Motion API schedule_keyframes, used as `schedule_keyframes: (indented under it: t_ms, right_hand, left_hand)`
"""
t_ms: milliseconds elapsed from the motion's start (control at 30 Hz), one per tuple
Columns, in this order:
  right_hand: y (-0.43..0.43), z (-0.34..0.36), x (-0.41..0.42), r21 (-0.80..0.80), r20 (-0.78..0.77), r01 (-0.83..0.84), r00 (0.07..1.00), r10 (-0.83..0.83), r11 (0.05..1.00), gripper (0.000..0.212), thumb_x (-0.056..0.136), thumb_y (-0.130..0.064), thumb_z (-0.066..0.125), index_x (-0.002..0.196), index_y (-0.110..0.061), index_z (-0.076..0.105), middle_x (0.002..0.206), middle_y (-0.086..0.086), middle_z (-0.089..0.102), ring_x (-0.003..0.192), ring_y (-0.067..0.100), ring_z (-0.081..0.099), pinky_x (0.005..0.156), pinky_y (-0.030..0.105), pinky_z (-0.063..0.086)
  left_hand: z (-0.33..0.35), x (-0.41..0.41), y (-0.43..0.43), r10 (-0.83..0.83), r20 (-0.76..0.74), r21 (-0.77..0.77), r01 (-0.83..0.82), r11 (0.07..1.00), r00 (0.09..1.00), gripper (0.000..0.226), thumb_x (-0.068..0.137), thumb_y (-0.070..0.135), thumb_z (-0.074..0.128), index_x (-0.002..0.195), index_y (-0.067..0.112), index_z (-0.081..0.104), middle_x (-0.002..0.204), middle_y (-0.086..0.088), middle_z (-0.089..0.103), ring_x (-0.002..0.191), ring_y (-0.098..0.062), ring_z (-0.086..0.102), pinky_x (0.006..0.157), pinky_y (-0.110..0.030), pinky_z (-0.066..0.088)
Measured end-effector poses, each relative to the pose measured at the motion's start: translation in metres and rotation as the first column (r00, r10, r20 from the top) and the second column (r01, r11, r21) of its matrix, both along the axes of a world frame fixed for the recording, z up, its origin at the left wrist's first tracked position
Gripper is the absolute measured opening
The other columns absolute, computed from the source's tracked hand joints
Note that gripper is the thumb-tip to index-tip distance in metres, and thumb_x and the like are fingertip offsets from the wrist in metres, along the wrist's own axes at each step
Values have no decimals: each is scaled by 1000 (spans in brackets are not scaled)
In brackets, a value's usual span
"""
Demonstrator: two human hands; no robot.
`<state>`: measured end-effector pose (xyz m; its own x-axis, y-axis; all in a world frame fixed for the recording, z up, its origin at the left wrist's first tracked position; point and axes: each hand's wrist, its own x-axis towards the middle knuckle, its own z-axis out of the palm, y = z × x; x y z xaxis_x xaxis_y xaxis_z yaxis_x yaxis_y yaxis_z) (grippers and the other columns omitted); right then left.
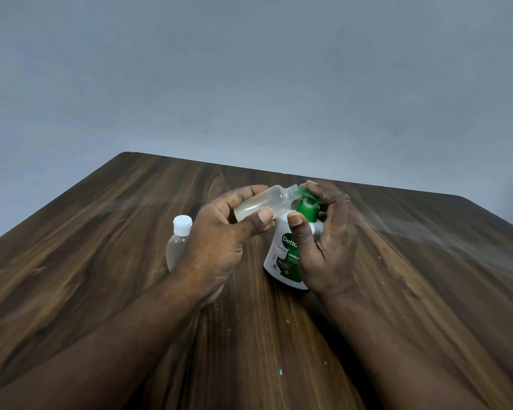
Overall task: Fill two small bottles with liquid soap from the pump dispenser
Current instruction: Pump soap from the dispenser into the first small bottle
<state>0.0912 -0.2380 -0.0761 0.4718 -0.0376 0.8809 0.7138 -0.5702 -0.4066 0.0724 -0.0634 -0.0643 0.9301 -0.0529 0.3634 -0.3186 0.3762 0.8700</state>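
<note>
Head view: left grip (216,241) curled round uncapped bottle (264,204), long axis tilted, mouth pointing right, just beside green spout (304,192). Right grip (329,241) curled over pump dispenser (279,253) head, nearer the spout. Capped bottle (178,241) stands left of left grip.

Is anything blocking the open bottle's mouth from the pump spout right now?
Nothing visible. The left hand holds the uncapped bottle tilted, its mouth right at the green spout; the right hand grips the pump head.
</note>
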Motion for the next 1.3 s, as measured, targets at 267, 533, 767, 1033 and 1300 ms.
schedule_keyframes:
  t_ms: [267,533,767,1033,1300]
  right_hand:
    - [-2,1,2,-3,15,-27,1000,27,1000,55,101,-59,52,134,-15,53,127,4,62,116,27,63,91,52,54]
    - [-3,-5,1,-35,-5,20,1000,-21,999,61,100,-63,51,135,-12,54,129,7,62,117,24,63,91,50,55]
    - [-4,1,3,-14,15,-36,999,37,999,55,101,-59,53,134,-14,54,127,3,62,115,29,63,89,53,55]
    - [-3,0,3,-9,10,-25,1000,25,1000,61,100,-59,55,132,-7,56,126,8,63,113,28,64,88,49,55]
    - [-3,-2,1,-23,0,-14,1000,14,1000,60,100,-62,53,134,-13,54,128,2,61,115,22,63,89,49,55]
  left_hand:
    - [1,0,-2,-10,-1,-33,10,999,1000,43,84,17,75,127,10,71,121,-8,77,111,-23,74,86,-27,61]
    - [-1,2,0,12,-6,-13,-13,1000,1000,36,93,7,72,129,8,70,122,-9,76,113,-25,73,88,-29,61]
    - [0,0,-1,-13,-5,-29,12,999,1000,35,93,8,71,128,8,70,119,-8,77,108,-22,75,85,-27,61]
    - [0,0,0,-15,2,-32,16,999,1000,35,92,9,73,127,9,71,121,-8,77,110,-24,74,87,-29,62]
    - [-2,2,1,-9,-5,-22,8,1000,1000,36,92,9,73,128,9,70,121,-8,76,111,-25,74,86,-28,61]
